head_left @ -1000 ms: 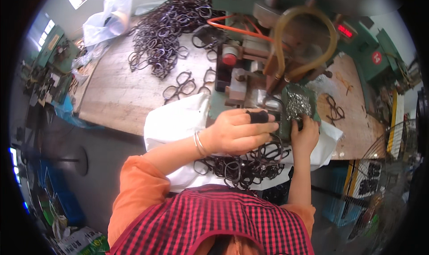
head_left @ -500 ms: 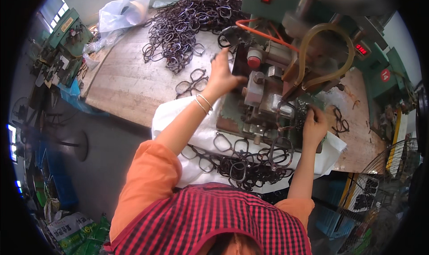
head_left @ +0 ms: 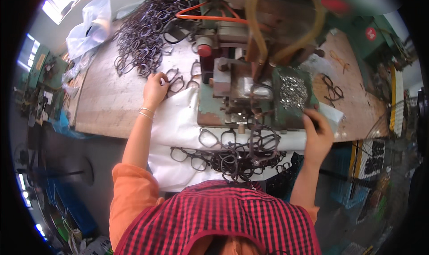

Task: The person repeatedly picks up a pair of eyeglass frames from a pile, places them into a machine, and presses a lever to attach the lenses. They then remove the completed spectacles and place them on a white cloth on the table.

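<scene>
My left hand (head_left: 155,90) is on the table left of the machine, its thumb and fingers closed at the edge of a dark eyeglass frame (head_left: 175,84). By the front right corner of the machine's tray of small shiny metal pieces (head_left: 292,92) is my right hand (head_left: 319,136). Its fingers are curled and its thumb and forefinger come together; what they hold, if anything, is too small to make out. Another eyeglass frame (head_left: 263,153) hangs lengthwise at the front of the green bench machine (head_left: 208,112). Several more frames (head_left: 228,161) lie heaped on white cloth before me.
A large pile of dark eyeglass frames (head_left: 145,40) covers the table's far left, beside a clear plastic bag (head_left: 91,29). Yellowish tubing (head_left: 319,20) and an orange hose (head_left: 210,18) loop over the machine. Another frame (head_left: 332,88) lies right of it.
My left hand has moved from beside the machine left to the eyeglass frame on the table and closed there. My right hand has drawn back slightly from the metal pieces. The view has shifted.
</scene>
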Motion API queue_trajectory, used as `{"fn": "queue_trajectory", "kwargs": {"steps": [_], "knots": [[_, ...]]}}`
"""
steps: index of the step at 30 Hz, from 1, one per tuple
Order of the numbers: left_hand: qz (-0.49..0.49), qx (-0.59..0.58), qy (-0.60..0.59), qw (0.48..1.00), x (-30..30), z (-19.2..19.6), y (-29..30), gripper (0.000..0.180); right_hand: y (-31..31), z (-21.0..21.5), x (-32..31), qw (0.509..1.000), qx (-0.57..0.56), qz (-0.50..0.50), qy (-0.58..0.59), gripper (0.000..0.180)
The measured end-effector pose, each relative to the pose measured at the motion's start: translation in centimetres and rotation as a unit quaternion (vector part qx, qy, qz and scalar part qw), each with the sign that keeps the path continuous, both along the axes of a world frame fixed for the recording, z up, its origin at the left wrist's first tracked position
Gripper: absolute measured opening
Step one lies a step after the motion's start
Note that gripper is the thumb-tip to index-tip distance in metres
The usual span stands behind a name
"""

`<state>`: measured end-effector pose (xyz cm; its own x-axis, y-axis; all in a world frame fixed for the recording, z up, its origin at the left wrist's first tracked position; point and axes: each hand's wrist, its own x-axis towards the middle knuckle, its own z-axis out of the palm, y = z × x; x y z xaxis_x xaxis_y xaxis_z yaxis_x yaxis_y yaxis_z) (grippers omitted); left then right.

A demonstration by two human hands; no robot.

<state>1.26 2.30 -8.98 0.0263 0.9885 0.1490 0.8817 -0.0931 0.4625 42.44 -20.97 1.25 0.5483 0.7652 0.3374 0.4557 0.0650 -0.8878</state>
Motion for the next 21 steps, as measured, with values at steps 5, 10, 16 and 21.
{"fn": "queue_trajectory", "kwargs": {"steps": [5, 10, 16, 21], "knots": [[-0.039, 0.06, 0.099, 0.993, 0.7, 0.0, 2.4, 0.018, 7.9, 4.5, -4.4, 0.987, 0.065, 0.141, -0.05, 0.017], [-0.078, 0.204, -0.227, 0.949, 2.0, 1.9, -2.4, 0.011, 8.9, 3.9, -6.9, 0.977, 0.077, 0.153, 0.125, 0.029], [-0.323, 0.302, -0.517, 0.733, 12.4, 18.8, -10.0, 0.01, 8.6, 4.3, -7.7, 0.91, 0.059, 0.216, 0.349, 0.045], [-0.327, 0.275, -0.571, 0.701, 14.5, 19.6, -8.5, 0.017, 6.8, 4.8, -9.0, 0.954, 0.097, 0.172, 0.225, 0.047]]}}
